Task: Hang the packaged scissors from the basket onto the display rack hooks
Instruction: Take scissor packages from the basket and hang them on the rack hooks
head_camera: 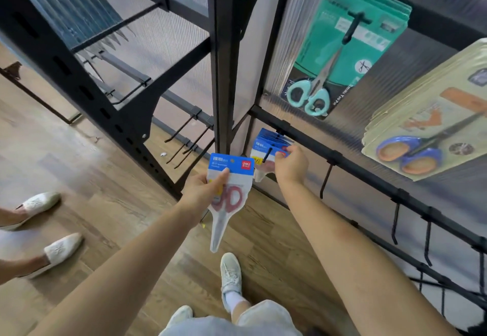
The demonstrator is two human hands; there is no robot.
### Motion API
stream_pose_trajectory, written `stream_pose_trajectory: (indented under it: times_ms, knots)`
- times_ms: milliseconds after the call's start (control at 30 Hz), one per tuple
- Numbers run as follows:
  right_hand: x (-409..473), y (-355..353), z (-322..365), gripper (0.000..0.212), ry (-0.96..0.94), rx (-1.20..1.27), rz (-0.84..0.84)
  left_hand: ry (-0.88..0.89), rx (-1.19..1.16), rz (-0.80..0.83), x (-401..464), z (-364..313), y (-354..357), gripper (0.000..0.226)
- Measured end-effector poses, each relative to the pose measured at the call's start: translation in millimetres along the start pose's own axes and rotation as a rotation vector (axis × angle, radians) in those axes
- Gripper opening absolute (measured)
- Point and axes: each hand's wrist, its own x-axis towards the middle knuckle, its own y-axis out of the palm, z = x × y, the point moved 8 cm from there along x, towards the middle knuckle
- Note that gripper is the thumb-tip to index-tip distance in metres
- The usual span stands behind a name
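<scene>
A wood-grain floor (87, 167) was seen beneath the scene. Two white slip-on shoes (39, 205) of a second person were positioned at the left edge. A small white scrap (163, 154) was located on the floor.

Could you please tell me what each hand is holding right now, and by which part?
The left hand grips a red-handled scissors pack below its blue header; the right hand pinches the front hanging pack at its header.
</scene>
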Motion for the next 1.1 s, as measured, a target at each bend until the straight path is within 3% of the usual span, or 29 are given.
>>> stream_pose_trajectory:
  times_ms: [100, 167, 267, 400, 733, 1100]
  knots:
    - [-22, -16, 10, 0.026, -0.137, 0.173, -0.055, 0.015, 0.016, 0.055, 0, -2, 9, 0.018]
    - [-33, -13, 15, 0.018, -0.156, 0.284, 0.075, 0.036, -0.002, 0.111, -2, -3, 19, 0.016]
    - [-43, 1, 20, 0.023, -0.133, 0.329, 0.382, 0.048, 0.029, 0.124, -2, -1, 28, 0.014]
    - [-41, 4, 18, 0.012, -0.202, 0.175, 0.504, 0.056, 0.055, 0.171, 1, 6, 37, 0.018]
    - [-27, 0, 3, 0.010, -0.231, 0.058, 0.350, -0.003, 0.096, 0.059, 16, 19, 51, 0.036]
    - [-12, 2, 2, 0.015, -0.326, -0.036, 0.277, -0.033, 0.079, -0.031, 45, 18, 65, 0.029]
